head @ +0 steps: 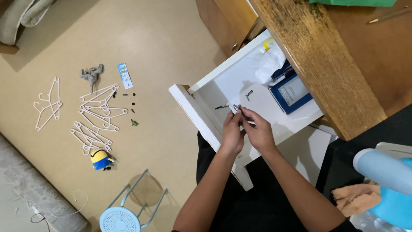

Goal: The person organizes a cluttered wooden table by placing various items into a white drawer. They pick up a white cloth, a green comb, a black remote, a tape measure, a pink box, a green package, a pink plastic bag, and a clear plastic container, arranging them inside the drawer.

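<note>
1. Head view, centre of frame: my left hand (pixel 232 131) and right hand (pixel 259 132) meet over the open white drawer (pixel 240 81). Fingertips of both are pinched together on one small dark metal clip (pixel 236 107), held just above the drawer floor.
2. The clip is too small to read its shape fully. Its long axis seems to run from lower right to upper left, free end toward the upper left; I cannot tell more.
3. Loose in the drawer: a second small clip (pixel 249 94) up and right of my fingers, and a thin dark piece (pixel 222 106) just left of them. Both lie apart from my hands.
4. Right part of the drawer: a blue-framed box (pixel 291 93) and crumpled white paper (pixel 269 64), tucked under the brown wooden desk edge (pixel 317 64).
5. Edges: the drawer's thick white front panel (pixel 201 124) runs diagonally just left of my left wrist; the desk edge bounds the right side. Bare drawer floor lies between the two.
6. Left half of frame, floor: white hangers (pixel 96 116), a yellow and blue toy (pixel 101 160), a pale blue stool (pixel 122 217). All well apart from my hands.
7. Lower right: a blue bottle (pixel 386 180) on a tan cloth (pixel 356 198).
</note>
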